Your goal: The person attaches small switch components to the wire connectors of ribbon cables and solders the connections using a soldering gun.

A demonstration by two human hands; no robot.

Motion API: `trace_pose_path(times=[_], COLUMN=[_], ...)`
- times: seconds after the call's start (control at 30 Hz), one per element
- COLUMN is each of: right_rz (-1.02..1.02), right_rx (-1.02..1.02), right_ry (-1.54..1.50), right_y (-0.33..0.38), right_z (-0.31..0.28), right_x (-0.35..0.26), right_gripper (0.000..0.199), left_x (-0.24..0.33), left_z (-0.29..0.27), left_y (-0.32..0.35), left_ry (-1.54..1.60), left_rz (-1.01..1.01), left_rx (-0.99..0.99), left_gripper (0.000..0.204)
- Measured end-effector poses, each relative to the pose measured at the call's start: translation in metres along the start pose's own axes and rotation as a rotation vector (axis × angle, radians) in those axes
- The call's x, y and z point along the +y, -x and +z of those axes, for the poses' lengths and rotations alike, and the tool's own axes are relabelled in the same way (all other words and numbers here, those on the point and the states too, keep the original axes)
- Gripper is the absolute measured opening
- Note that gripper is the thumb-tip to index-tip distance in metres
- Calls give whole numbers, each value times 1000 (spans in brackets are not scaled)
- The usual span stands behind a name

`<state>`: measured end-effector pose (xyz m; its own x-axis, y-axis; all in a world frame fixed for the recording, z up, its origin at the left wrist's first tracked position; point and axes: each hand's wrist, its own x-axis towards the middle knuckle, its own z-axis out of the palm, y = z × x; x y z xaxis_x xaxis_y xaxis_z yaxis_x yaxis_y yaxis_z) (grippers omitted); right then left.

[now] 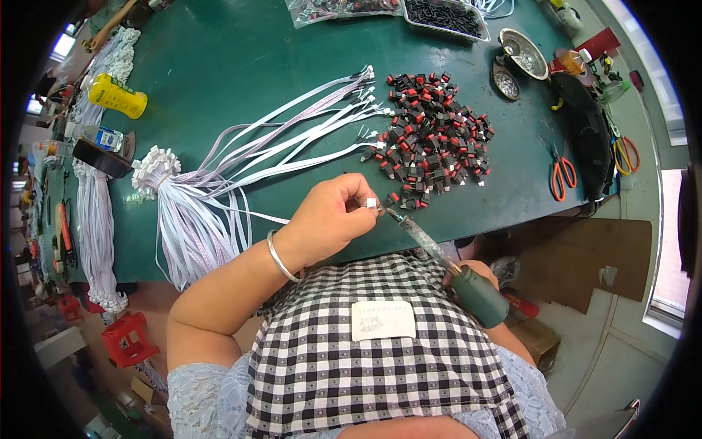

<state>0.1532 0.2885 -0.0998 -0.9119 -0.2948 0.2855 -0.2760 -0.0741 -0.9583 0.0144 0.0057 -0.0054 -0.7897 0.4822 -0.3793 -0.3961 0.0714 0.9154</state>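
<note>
My left hand (325,218), a bangle on its wrist, pinches a small white connector (371,203) between thumb and fingers. A white flat cable runs under that hand from the left. My right hand (479,272) grips a soldering iron (479,296) by its green handle, partly hidden behind it. The iron's tip meets or nearly meets the connector end; the exact contact is too small to tell. Just beyond lies a heap of small black-and-red switches (435,132). Several white cables (292,164) fan toward the heap, their ends beside it.
A bundle of white cables (186,227) lies left on the green table (241,44). Further left are a yellow bottle (117,95) and dark box (101,158). Right are metal dishes (523,53), orange-handled scissors (563,178) and a black bag (585,124). A tray of black parts (446,18) stands behind.
</note>
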Motion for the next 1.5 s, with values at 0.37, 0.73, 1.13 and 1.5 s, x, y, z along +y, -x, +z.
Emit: trace_pose_path(times=[0.37, 0.73, 1.13, 1.5], right_rz=[3, 227, 383, 548], right_rx=[10, 177, 321, 301], right_ry=[171, -226, -207, -120], right_y=[16, 11, -127, -118], right_z=[-5, 5, 76, 81], right_x=[19, 2, -56, -54], right_gripper=[31, 40, 28, 19], left_x=[0, -1, 2, 5], left_z=[0, 0, -4, -11], left_y=[0, 0, 17, 24], left_ry=[-81, -96, -64, -112], left_rz=[-12, -30, 2, -89], left_rx=[-6, -1, -209, -103], left_gripper=[6, 5, 5, 17])
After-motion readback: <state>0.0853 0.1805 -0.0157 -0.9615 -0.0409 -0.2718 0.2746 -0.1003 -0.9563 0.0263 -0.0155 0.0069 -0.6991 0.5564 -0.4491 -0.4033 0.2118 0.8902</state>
